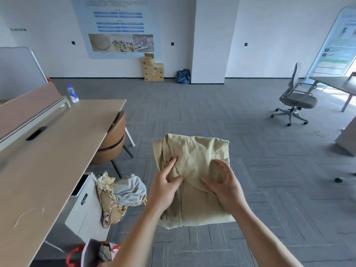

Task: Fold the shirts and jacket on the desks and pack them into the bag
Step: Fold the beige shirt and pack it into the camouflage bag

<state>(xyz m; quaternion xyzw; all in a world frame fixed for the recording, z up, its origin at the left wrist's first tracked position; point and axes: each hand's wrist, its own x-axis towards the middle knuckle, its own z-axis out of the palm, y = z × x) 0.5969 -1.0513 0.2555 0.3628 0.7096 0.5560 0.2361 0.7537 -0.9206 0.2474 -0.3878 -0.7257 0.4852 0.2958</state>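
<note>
Khaki garment held in the air, folded, both hands on it.

The garment was pale yellowish khaki, folded into a rough rectangle with soft creases and a seam running down its left side. It hung over the grey carpet, to the right of the desk. The left hand pinched a fold between thumb and fingers near the middle. The right hand gripped the right side, fingers curled into the cloth. A bag with red handles stood at the lower left, and more clothes lay heaped on a white cabinet.
</note>
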